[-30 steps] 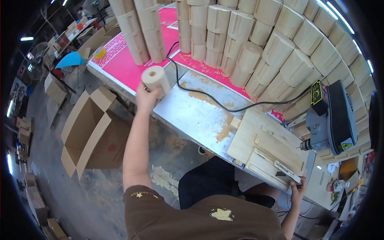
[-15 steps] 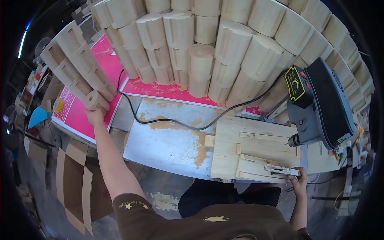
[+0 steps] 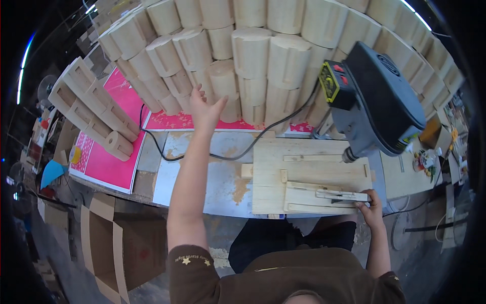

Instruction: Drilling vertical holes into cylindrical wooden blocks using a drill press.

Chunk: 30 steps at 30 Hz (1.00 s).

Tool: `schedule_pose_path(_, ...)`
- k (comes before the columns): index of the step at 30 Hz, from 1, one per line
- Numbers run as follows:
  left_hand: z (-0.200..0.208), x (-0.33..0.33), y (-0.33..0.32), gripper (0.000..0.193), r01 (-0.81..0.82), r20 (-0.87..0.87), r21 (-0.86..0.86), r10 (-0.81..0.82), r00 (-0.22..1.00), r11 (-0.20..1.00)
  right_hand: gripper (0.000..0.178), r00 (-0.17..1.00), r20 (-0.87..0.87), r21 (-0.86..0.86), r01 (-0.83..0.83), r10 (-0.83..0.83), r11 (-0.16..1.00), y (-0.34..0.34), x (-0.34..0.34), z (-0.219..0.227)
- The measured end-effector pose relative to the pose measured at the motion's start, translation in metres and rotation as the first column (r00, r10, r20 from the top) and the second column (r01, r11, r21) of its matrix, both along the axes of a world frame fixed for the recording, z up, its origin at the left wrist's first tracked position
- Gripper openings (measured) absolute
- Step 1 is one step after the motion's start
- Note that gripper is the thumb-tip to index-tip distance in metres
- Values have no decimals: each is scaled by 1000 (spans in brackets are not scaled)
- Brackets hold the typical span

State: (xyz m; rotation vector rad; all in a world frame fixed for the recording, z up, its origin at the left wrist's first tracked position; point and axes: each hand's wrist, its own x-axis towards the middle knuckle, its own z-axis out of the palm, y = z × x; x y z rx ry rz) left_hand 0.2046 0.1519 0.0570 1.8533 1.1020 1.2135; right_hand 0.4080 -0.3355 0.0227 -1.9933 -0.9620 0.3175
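Observation:
My left hand (image 3: 206, 114) reaches up with thumb and fingers spread, holding nothing. Just in front of it stands a short round wooden block (image 3: 223, 76) in the stacked rows; whether the fingers touch it I cannot tell. My right hand (image 3: 372, 209) is closed around the end of a narrow pale wooden strip (image 3: 349, 196) with a dark gap along it. That strip lies over the wooden jig board (image 3: 314, 175), which has thin battens fixed on it. On the pink sheet at left sits a drilled wooden cylinder (image 3: 118, 144), its round hole facing up.
A grey drill press (image 3: 377, 101) overhangs the jig, its chuck (image 3: 349, 155) above the board. A black cable (image 3: 243, 156) loops across the white, dust-marked sheet (image 3: 217, 187). Tall stacks of wooden blocks (image 3: 250, 53) line the back. An open cardboard box (image 3: 119, 240) stands on the floor.
My left hand has let go of the drilled cylinder at the left and moved right to the stacked blocks, opening its fingers. My right hand keeps its hold on the strip. The view has shifted.

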Motion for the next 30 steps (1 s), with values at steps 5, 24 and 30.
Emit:
schedule_pose_path(5, -25, 56, -2, 79, -328, 54, 198, 324, 945, 924, 23, 1000, -20, 15, 8, -8, 1000, 1, -1, -1)
schedule_pose_path(24, -28, -27, -92, 54, -307, 191, 186, 272, 943, 933, 28, 985, -76, 84, -148, 155, 985, 4, 16, -1)
schedule_pose_path(30, -54, 3, -69, 64, -539, 48, -21, 540, 840, 842, 26, 986, -101, 92, -122, 131, 988, 5, 12, -2)
